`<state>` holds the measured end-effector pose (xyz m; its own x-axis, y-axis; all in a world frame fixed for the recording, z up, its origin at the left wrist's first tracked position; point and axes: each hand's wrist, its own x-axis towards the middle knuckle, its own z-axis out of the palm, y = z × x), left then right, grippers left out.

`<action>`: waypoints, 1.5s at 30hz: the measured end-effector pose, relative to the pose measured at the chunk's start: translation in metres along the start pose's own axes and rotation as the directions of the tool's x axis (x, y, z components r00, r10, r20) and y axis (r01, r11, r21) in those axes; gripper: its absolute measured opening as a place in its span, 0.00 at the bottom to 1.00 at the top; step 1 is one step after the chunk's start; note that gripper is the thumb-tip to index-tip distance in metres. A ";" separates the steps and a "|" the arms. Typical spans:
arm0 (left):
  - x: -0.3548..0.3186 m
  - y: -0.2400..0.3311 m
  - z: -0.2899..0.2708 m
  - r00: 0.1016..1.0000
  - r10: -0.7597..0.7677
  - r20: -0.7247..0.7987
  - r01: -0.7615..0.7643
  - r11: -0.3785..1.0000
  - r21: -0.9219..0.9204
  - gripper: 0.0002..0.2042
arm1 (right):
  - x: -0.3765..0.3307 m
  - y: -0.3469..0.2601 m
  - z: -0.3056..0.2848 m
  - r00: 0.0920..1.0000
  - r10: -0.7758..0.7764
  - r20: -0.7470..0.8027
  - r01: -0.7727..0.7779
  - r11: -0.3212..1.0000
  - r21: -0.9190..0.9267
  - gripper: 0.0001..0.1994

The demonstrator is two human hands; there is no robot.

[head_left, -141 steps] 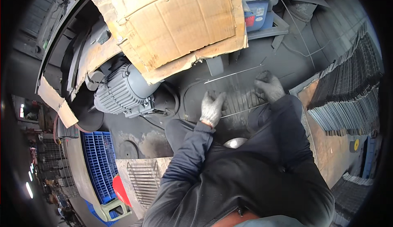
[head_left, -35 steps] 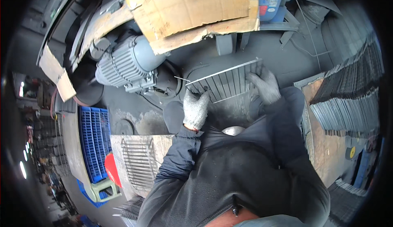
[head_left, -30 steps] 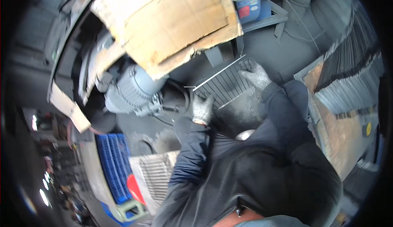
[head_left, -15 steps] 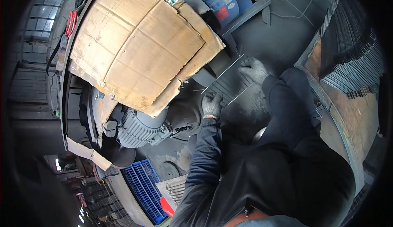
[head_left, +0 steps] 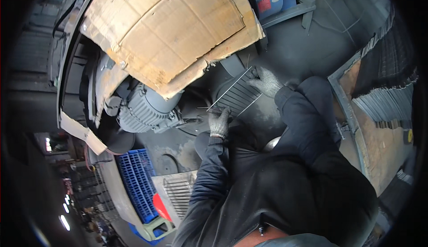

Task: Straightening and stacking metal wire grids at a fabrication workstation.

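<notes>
The largest thing before me is the cardboard sheet (head_left: 169, 28), just above the ribbed grey motor (head_left: 149, 111); half a second ago it sat farther left in my view. Well right of the motor stands the stack of dark wire panels (head_left: 387, 82). Below the motor is the blue crate (head_left: 136, 175). Just right of that, below the motor too, the pale board (head_left: 159, 185) carries a small grid (head_left: 177, 194) that shows more fully than half a second ago. Right of the motor I hold the wire rack (head_left: 233, 97); its long rod slants more steeply than almost five seconds ago, when its bars were blurred. My gloved left hand (head_left: 218, 123) grips its end nearer the motor, my right hand (head_left: 266, 83) its farther end, fingers curled.
</notes>
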<state>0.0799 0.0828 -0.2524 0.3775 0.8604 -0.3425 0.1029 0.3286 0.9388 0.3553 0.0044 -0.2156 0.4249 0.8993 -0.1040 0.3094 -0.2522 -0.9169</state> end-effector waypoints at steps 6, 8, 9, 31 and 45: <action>-0.056 0.007 0.041 0.989 0.146 -0.004 -0.146 0.988 -0.054 0.07 | -0.060 -0.006 -0.043 0.997 -0.074 -0.007 0.075 0.983 0.168 0.17; -0.075 0.019 0.053 0.991 0.128 -0.033 -0.132 0.979 -0.153 0.06 | -0.086 -0.023 -0.056 0.998 -0.021 -0.058 0.033 0.977 0.212 0.17; -0.086 0.028 0.059 0.983 0.178 -0.041 -0.182 0.973 -0.139 0.06 | -0.099 -0.030 -0.061 0.999 -0.021 -0.049 0.030 0.981 0.191 0.17; -0.150 0.072 0.055 0.915 0.387 -0.118 -0.378 0.921 0.094 0.05 | -0.188 -0.051 -0.060 0.977 -0.128 -0.170 0.191 0.882 0.431 0.10; -0.090 0.046 0.045 0.970 0.244 -0.002 -0.245 0.970 -0.009 0.04 | -0.105 -0.039 -0.063 0.977 -0.181 -0.113 0.204 0.949 0.240 0.15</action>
<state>0.0920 0.0034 -0.1772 0.3896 0.9152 -0.1026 -0.0009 0.1118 0.9937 0.3523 -0.1027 -0.1449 0.4557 0.8836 0.1080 0.1757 0.0296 -0.9840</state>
